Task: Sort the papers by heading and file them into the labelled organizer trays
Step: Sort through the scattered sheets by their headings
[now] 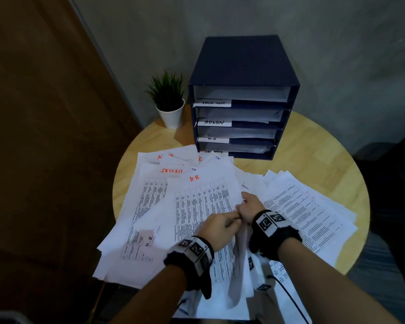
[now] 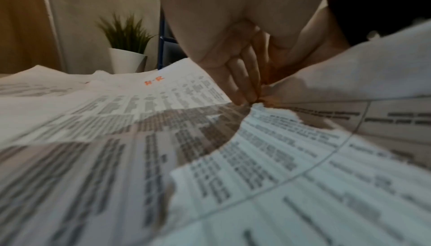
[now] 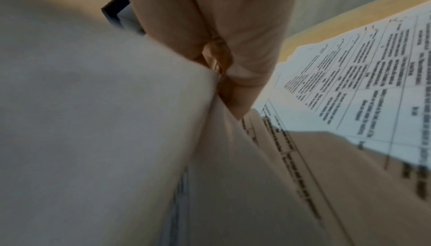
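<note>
Printed papers cover the round table [image 1: 313, 141]. On top lies a sheet headed H.R in red [image 1: 197, 202], also in the left wrist view [image 2: 163, 91]. My left hand [image 1: 229, 222] pinches paper at that sheet's right edge, fingertips [image 2: 245, 93] pressed together. My right hand [image 1: 244, 206] touches the left one and grips a white sheet [image 1: 237, 277] raised on edge between my wrists. That sheet's blank side fills the right wrist view [image 3: 104, 121] beside my right hand [image 3: 233, 87]. The dark blue organizer [image 1: 241, 66] stands behind, one tray labelled ADMIN [image 1: 214, 122].
A potted plant in a white pot [image 1: 171, 113] stands left of the organizer. Another spread of printed sheets [image 1: 309, 211] lies at the right. A sheet headed SECURITY [image 1: 171, 170] lies at the back left. Papers overhang the table's near edge. A wooden door [image 1: 33, 136] is to the left.
</note>
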{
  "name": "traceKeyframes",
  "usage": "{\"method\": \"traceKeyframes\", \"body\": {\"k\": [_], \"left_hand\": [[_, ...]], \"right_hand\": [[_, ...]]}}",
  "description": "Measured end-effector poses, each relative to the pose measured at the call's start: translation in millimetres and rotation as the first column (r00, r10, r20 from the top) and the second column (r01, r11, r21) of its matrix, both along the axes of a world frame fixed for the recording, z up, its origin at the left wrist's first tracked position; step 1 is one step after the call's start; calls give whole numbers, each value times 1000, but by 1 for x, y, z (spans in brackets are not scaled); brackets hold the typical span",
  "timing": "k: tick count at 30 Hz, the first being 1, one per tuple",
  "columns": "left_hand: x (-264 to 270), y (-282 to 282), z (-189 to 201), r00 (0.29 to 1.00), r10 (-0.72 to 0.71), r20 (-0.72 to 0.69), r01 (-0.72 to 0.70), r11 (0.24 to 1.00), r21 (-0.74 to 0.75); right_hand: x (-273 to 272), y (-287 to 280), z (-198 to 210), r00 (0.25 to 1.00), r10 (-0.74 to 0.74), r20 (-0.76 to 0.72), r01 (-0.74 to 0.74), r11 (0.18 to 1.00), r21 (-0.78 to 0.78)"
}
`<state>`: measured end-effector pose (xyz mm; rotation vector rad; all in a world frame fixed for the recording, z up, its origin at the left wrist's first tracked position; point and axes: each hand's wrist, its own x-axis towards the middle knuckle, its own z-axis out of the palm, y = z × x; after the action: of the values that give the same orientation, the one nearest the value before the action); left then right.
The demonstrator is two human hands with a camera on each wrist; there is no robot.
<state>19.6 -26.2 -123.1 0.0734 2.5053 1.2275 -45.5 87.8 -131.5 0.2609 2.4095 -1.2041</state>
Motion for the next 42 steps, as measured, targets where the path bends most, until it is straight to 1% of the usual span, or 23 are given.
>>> {"method": "traceKeyframes", "body": {"k": [3,4,5,7,8,11,13,14,16,17,18,20,24,26,28,29,31,32,34,35,37,40,42], "left_hand": [[-1,-9,0,992,130,-6,-130,991,16],[-2,-14,0,981,190,-41,-190,982,1],[-4,-19,0,962,252,-102,-258,965,-51],[-10,-30,1,901,378,-214,-416,891,-179],[-12,-35,5,866,449,-220,-490,848,-199],[-17,-49,16,783,616,-88,-622,768,-153],[-23,-59,22,741,669,46,-668,743,-41],[-24,-63,23,746,658,105,-663,748,21],[-26,-68,29,794,585,165,-604,790,107],[-26,-69,33,813,551,188,-578,803,145],[-26,-70,37,822,527,216,-565,803,188],[-29,-70,41,831,505,233,-552,801,233],[-42,-73,43,817,550,170,-575,766,287],[-48,-77,40,816,552,171,-578,777,251],[-46,-78,34,829,517,212,-549,826,130],[-43,-77,28,841,478,254,-508,859,67],[-34,-73,17,859,408,308,-412,910,-58],[-29,-71,12,873,395,287,-386,918,-90],[-24,-72,4,886,403,229,-391,915,-96],[-25,-75,1,888,411,205,-402,912,-87],[-28,-81,1,886,428,178,-427,903,-45],[-40,-90,4,866,465,185,-484,873,69],[-49,-91,8,865,454,211,-484,868,115]], "right_hand": [[2,7,5,997,-37,-61,37,999,-3],[2,10,8,997,-42,-64,40,999,-27],[2,13,11,997,-43,-57,40,998,-50],[2,20,17,996,-70,-59,64,993,-97],[1,23,19,993,-100,-61,90,986,-137],[-1,32,23,980,-192,-54,174,954,-244],[-1,37,26,965,-255,-63,224,925,-305],[-2,41,28,953,-296,-65,257,902,-346],[-4,46,32,928,-371,-27,322,838,-439],[-5,47,34,926,-378,6,336,813,-475],[-6,48,37,931,-363,36,333,806,-490],[-8,47,40,959,-270,85,276,826,-492],[-8,44,50,986,-53,159,127,856,-501],[-6,46,52,984,62,168,17,900,-437],[-1,47,50,968,167,189,-105,948,-299],[1,47,46,957,204,208,-160,964,-212],[8,46,39,941,215,260,-198,976,-92],[11,44,34,937,221,269,-213,975,-59],[12,44,27,936,230,266,-233,972,-19],[12,45,24,937,221,269,-224,974,-21],[9,49,18,940,176,292,-160,984,-77],[6,56,12,942,19,334,51,979,-198],[2,59,8,934,-40,354,137,957,-254]]}}
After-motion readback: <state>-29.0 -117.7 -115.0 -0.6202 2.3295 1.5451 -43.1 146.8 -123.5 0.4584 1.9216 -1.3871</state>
